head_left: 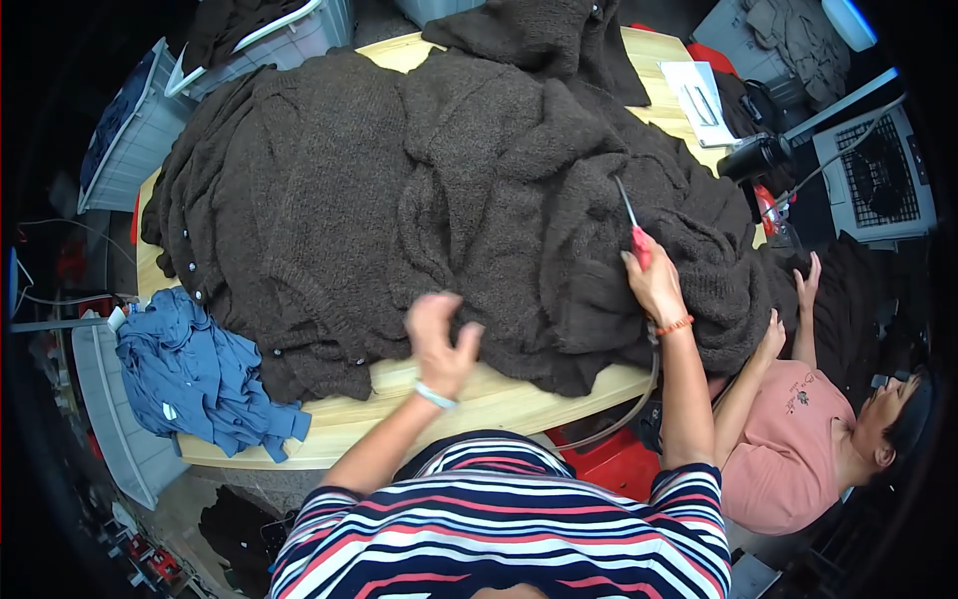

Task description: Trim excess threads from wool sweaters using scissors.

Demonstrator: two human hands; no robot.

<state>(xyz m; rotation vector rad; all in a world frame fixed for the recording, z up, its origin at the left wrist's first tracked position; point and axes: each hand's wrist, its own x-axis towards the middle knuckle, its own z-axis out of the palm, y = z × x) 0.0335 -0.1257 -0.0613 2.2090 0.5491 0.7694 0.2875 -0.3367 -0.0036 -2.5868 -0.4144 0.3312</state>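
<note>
Dark brown knitted garments (329, 170) lie in a wide, rumpled heap over the light wooden table (479, 399), some with small buttons along their edges. In my right hand (656, 287) is a tool with a pink-red handle (640, 246) and a thin pointed metal blade, tip toward the far side, above the folds on the right. I cannot make out its exact kind. Slightly blurred, my left hand (441, 344) is at the near edge of the heap with its fingers apart. Nothing shows in it, and whether it touches the knit is unclear.
A blue garment (200, 374) hangs over the table's near left corner. Grey bins (130, 135) stand beyond the left side. White paper (697, 102) and a black cylindrical object (753, 158) are at the far right. Close on my right sits a co-worker in a pink shirt (788, 449).
</note>
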